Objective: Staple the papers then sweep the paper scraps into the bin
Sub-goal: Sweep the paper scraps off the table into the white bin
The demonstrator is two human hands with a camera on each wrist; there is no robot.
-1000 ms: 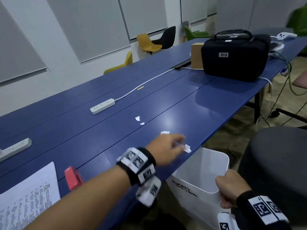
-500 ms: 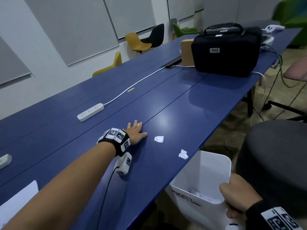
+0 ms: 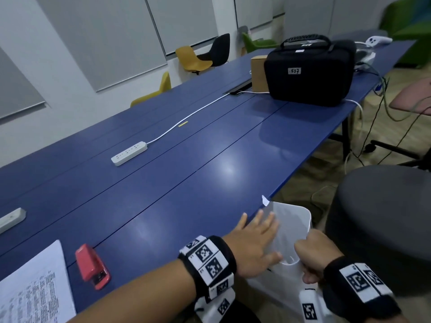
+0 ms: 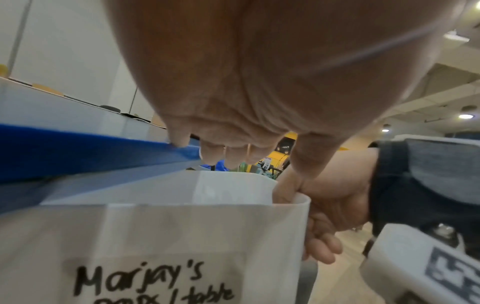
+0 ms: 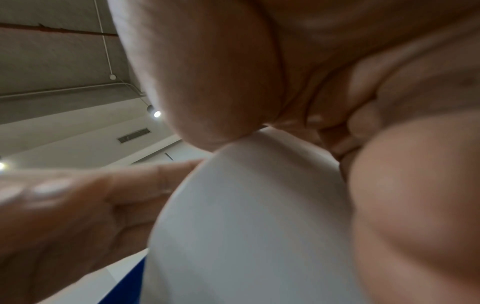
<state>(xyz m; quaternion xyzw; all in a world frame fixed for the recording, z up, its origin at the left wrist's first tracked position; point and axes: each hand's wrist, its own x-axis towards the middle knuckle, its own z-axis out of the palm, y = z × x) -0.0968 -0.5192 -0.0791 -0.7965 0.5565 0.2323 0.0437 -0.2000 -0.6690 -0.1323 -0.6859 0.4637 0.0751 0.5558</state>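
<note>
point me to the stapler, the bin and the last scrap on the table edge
red stapler [image 3: 92,265], head view, on the top of its body.
white bin [image 3: 300,212], head view, on its far rim.
paper scrap [image 3: 265,200], head view, on the scrap's middle, at the table edge above the bin.

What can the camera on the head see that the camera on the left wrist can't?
Only the head view shows the red stapler, the printed papers, the last paper scrap at the table edge and the black case. Only the left wrist view shows handwriting on the bin's label. Both show the left hand over the white bin and the right hand gripping its rim.
</note>
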